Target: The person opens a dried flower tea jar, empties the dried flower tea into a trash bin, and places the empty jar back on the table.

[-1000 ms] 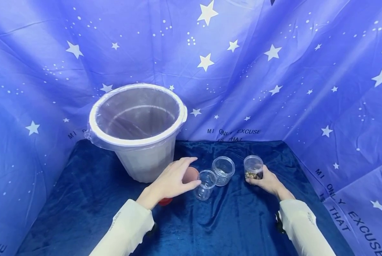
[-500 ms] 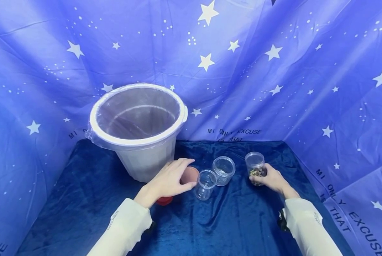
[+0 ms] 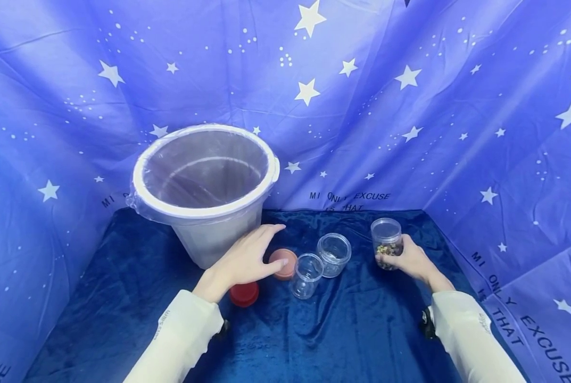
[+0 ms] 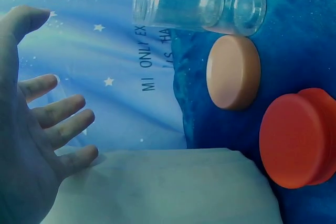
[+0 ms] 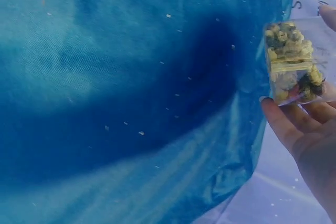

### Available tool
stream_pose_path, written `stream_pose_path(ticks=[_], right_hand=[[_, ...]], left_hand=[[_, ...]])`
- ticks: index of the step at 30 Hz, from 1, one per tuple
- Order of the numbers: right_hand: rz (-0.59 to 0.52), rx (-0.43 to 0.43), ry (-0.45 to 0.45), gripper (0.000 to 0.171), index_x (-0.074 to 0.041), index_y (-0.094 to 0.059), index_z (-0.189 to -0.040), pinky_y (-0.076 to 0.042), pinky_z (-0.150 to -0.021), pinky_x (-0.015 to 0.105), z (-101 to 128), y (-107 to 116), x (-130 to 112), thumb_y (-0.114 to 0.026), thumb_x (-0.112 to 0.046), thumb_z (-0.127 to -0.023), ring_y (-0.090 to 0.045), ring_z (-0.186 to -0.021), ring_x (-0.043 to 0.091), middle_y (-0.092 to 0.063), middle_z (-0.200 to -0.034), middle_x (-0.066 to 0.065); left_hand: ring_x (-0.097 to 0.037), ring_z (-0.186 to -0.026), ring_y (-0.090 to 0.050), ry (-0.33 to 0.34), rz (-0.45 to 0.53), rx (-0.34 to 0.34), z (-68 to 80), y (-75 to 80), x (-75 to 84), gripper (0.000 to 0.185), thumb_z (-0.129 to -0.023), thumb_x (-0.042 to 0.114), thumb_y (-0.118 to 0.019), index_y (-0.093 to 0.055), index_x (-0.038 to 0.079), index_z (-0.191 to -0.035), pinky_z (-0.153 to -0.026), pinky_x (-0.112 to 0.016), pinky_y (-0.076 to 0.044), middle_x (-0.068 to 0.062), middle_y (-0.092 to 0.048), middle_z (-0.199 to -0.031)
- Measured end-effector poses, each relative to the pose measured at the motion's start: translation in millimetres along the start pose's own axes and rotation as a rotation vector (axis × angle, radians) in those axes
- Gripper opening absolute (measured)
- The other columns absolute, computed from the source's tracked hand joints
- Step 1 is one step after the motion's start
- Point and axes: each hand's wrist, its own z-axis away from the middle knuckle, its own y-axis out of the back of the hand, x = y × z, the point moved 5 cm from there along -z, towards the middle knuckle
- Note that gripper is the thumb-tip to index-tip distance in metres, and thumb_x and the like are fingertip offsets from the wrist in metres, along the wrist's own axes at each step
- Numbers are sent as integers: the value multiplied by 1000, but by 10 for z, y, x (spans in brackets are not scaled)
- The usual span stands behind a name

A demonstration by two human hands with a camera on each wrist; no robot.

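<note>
One jar [image 3: 386,242], part filled with yellow and dark bits, has shifted slightly far and right, grasped low by the fingers and thumb of the right hand [image 3: 412,260]. The left hand [image 3: 244,259] has drawn left, fingers spread and holding nothing, uncovering more of the pink lid [image 4: 233,73] and the red lid [image 3: 244,294]. The near jar [image 3: 306,279] and far jar [image 3: 334,256] stay put between the hands, so the filled jar alone is held.
</note>
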Motion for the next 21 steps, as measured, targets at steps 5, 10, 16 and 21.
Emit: stream_pose_path(ticks=[5, 10, 16, 21], right_hand=[[1, -1, 7, 76, 7, -39, -128, -49, -82, 45, -6, 100, -46, -73, -46, -84, -60, -103, 38, -58, -115, 27], [30, 2, 47, 71, 2, -44, -126, -48, -75, 37, -11, 213, -156, -75, -46, -83, -61, -96, 31, -62, -107, 20], [44, 9, 119, 73, -1, -45, -130, -52, -79, 42, -39, 334, -382, -77, -45, -81, -64, -101, 34, -64, -113, 22], [84, 16, 155, 70, -3, -48, -126, -49, -78, 41, -49, 351, -498, -79, -46, -79, -63, -95, 29, -64, -107, 18]], left_hand=[[-24, -137, -48, -4, 1, -21, 8, -31, 12, 73, -89, 47, -64, -40, 12, -149, -115, -44, -38, -7, -51, -147], [-25, -132, -52, -27, -4, -35, -16, -56, 66, 77, -87, 48, -65, -39, 12, -149, -113, -44, -40, -8, -53, -144], [-25, -129, -53, -55, -76, -58, -83, -29, 176, 79, -87, 52, -64, -37, 13, -150, -110, -45, -41, -8, -55, -141], [-29, -130, -53, -27, -151, -62, -107, -35, 260, 81, -87, 57, -60, -36, 14, -151, -109, -49, -42, -8, -54, -142]])
